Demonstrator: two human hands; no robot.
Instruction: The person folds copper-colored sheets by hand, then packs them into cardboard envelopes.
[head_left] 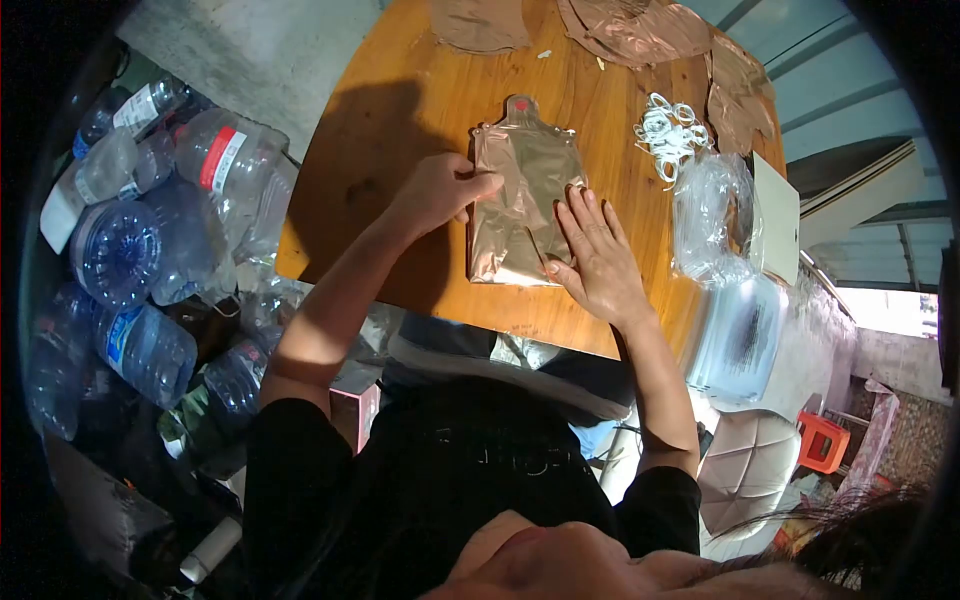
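On the wooden table (620,130), the left hand (440,195) pinches a coppery bag (525,170); the right hand (603,262), fingers slightly spread, seemingly smooths it, next needing even pressure.

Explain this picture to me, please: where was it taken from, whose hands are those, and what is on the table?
There is no machine here: one person works bare-handed, seen by a camera worn on their head. On the wooden table lies a shiny foil piece. The left hand has its thumb on one edge; any grip beneath is hidden. The right hand lies flat, open, at the opposite edge. Around them are more foil, white loops and clear plastic.
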